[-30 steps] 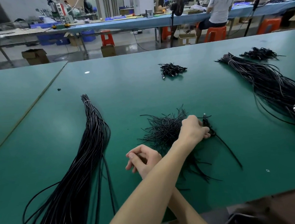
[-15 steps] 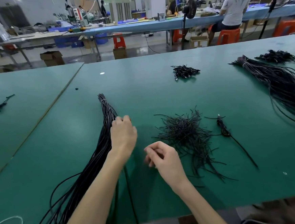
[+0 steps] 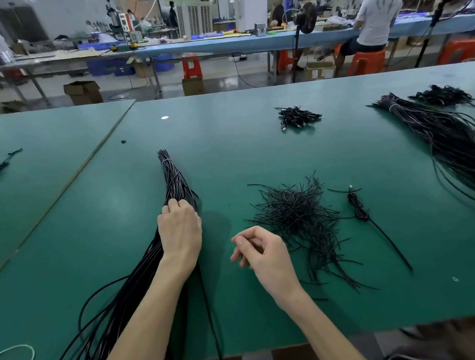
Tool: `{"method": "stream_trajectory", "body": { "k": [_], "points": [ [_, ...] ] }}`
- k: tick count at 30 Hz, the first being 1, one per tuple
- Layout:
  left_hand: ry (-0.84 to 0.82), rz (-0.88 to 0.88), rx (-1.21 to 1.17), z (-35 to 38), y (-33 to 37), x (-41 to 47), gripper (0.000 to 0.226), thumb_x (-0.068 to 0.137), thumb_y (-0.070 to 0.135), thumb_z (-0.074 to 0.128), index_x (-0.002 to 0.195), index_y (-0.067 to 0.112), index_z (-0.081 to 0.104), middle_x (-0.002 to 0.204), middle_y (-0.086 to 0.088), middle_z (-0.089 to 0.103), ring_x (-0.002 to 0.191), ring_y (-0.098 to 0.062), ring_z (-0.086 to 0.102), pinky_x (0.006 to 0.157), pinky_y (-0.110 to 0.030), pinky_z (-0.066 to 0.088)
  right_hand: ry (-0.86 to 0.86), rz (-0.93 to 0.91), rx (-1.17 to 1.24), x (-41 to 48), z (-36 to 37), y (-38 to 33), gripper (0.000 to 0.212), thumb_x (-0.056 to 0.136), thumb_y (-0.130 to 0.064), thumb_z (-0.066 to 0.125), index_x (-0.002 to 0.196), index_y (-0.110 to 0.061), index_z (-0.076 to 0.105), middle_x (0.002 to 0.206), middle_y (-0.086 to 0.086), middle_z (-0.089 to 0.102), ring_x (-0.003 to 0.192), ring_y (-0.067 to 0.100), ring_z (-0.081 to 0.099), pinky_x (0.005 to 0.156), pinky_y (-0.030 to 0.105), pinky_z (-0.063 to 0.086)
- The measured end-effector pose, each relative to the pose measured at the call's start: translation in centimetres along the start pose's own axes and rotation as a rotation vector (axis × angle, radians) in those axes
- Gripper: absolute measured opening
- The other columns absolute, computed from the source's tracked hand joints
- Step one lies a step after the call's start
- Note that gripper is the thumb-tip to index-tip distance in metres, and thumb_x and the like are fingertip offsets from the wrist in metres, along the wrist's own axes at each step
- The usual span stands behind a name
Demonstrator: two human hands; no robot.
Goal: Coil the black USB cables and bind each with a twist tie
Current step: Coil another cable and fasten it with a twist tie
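Observation:
A long bundle of black USB cables (image 3: 171,179) lies on the green table (image 3: 257,155), bound near its far end by a white tie. My left hand (image 3: 179,232) rests on this bundle, its fingertips curled into the strands. To the right, my right hand (image 3: 260,252) hovers just above the table with loosely curled fingers and holds nothing visible. A pile of black twist ties (image 3: 298,214) lies right of that hand. Beyond the pile lies one coiled cable (image 3: 358,207) with a straight tail.
A small heap of bound cables (image 3: 298,116) sits at the far middle. A second long cable bundle (image 3: 449,140) and another dark heap (image 3: 442,95) lie at the right. A white tie loop (image 3: 20,356) lies near the front left edge. A person sits at the blue bench behind.
My left hand left the coiled cable at the right, crossed over to the long bundle and slid a little farther up it. My arms are no longer crossed.

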State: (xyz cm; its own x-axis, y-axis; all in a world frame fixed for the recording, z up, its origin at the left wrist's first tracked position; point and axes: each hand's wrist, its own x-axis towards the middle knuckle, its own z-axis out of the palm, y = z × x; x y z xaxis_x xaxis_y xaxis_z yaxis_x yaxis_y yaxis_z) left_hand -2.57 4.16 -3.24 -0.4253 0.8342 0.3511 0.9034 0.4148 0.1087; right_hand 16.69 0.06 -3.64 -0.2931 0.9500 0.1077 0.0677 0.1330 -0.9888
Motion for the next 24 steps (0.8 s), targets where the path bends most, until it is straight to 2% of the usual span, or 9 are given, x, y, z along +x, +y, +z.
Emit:
{"method": "stream_trajectory", "body": {
  "k": [6, 10, 14, 18, 24],
  "points": [
    [0.047, -0.067, -0.316, -0.2, -0.6, 0.0, 0.019, 0.099, 0.021, 0.064, 0.096, 0.004, 0.073, 0.101, -0.015, 0.065, 0.094, -0.033, 0.061, 0.086, -0.042, 0.049, 0.006, 0.000, -0.003, 0.1, 0.1, 0.0, 0.013, 0.103, -0.017, 0.062, 0.093, -0.016, 0.070, 0.076, 0.001, 0.076, 0.062, 0.009, 0.064, 0.062, 0.018, 0.049],
    [0.047, -0.102, -0.511, -0.4, -0.9, -0.1, 0.012, 0.096, 0.022, 0.068, 0.090, 0.013, 0.071, 0.094, -0.002, 0.061, 0.088, -0.026, 0.062, 0.082, -0.038, 0.049, 0.016, 0.001, 0.001, 0.2, 0.0, 0.0, 0.013, 0.103, -0.017, 0.062, 0.093, -0.015, 0.070, 0.075, 0.001, 0.076, 0.062, 0.009, 0.064, 0.061, 0.017, 0.048],
    [0.054, -0.088, -0.581, -0.6, -1.0, -0.2, 0.011, 0.097, 0.023, 0.067, 0.091, 0.014, 0.070, 0.093, 0.004, 0.058, 0.089, -0.022, 0.062, 0.083, -0.035, 0.048, 0.017, -0.003, 0.000, 0.2, 0.2, 0.1, 0.013, 0.103, -0.017, 0.062, 0.092, -0.015, 0.070, 0.075, 0.000, 0.076, 0.062, 0.008, 0.064, 0.060, 0.017, 0.048],
    [0.039, -0.047, -0.661, -1.0, -0.9, -0.4, 0.011, 0.097, 0.023, 0.066, 0.092, 0.015, 0.070, 0.095, 0.002, 0.061, 0.088, -0.021, 0.061, 0.090, -0.042, 0.052, 0.017, -0.001, 0.014, 0.2, 0.1, 0.2, 0.013, 0.103, -0.018, 0.063, 0.092, -0.016, 0.070, 0.075, 0.001, 0.076, 0.062, 0.009, 0.064, 0.060, 0.017, 0.047],
    [0.011, -0.008, -0.631, -1.1, -0.5, -0.7, 0.012, 0.095, 0.025, 0.069, 0.090, 0.015, 0.067, 0.090, 0.001, 0.066, 0.084, -0.025, 0.063, 0.090, -0.047, 0.052, 0.015, 0.003, 0.016, 0.4, 0.1, 0.3, 0.013, 0.103, -0.020, 0.062, 0.093, -0.018, 0.070, 0.076, 0.001, 0.076, 0.063, 0.008, 0.065, 0.060, 0.016, 0.047]
  ]
}}
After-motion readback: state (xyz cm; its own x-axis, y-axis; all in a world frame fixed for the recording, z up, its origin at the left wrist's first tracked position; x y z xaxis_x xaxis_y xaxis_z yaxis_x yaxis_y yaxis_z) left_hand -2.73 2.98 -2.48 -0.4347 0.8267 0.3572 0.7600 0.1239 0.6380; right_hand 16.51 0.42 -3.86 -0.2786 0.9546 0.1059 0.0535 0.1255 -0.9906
